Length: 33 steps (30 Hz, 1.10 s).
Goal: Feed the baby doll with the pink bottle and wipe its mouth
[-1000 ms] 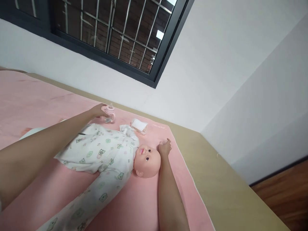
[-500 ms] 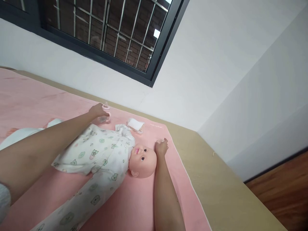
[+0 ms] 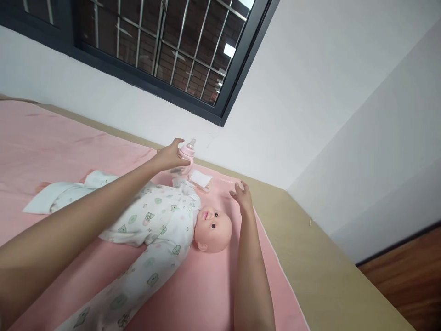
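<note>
From my post I see the left hand (image 3: 169, 156), fingers clasping the bottle (image 3: 188, 151), shifted nearer the packet (image 3: 200, 179), while whether the right hand's (image 3: 244, 198) curled fingers pinch anything, I cannot tell.

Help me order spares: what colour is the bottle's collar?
The collar is pale pink, clearest in the head view.

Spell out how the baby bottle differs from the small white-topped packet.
The bottle is gripped in the left hand; the packet lies on the pink mat. The bottle is tilted, teat upward, whereas the packet lies flat. The bottle's collar is pink; the packet's top is white. Both look partly see-through.
</note>
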{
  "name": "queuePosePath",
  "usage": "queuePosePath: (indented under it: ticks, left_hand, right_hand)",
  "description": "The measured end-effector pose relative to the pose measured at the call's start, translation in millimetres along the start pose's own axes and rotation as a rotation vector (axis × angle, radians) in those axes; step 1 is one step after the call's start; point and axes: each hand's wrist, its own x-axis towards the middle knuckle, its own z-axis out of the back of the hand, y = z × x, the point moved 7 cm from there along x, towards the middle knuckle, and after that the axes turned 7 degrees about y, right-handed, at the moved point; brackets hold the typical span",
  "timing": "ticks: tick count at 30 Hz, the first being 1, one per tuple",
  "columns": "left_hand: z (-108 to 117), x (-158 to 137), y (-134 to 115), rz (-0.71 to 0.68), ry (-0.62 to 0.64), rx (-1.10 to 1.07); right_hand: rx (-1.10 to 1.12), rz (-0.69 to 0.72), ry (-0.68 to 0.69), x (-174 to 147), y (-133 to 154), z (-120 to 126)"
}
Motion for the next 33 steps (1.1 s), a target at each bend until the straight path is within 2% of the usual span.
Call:
queuePosePath:
  ticks: [2, 5, 7, 10, 15, 19, 24, 28, 33]
  left_hand:
    - [-2, -18, -22, -0.075, -0.015, 0.061]
    - [-12, -39, -43, -0.17, -0.007, 0.129]
    - [-22, -49, -50, -0.214, 0.016, 0.146]
    - [-35, -60, -57, -0.272, 0.052, 0.166]
    - [-40, -71, -64, -0.355, 0.036, 0.19]
    - [-37, -75, -67, -0.343, 0.061, 0.216]
    - [-29, -81, -73, -0.311, 0.052, 0.231]
    - [-20, -84, -76, -0.324, -0.005, 0.219]
    - [-18, -85, -77, -0.36, -0.041, 0.198]
  right_hand:
    - [0.187, 0.002, 0.036, -5, 23, -7]
    - [0.465, 0.01, 0.16, -18, 56, -27]
    - [0.553, 0.044, 0.2, -27, 77, -40]
    - [0.628, 0.097, 0.185, -41, 100, -56]
    - [0.6, 0.154, 0.118, -59, 121, -75]
    - [0.546, 0.217, 0.054, -71, 133, -77]
    - [0.443, 0.252, 0.14, -82, 147, -91]
    - [0.45, 0.26, 0.23, -87, 153, -106]
    - [0.454, 0.265, 0.253, -89, 156, -108]
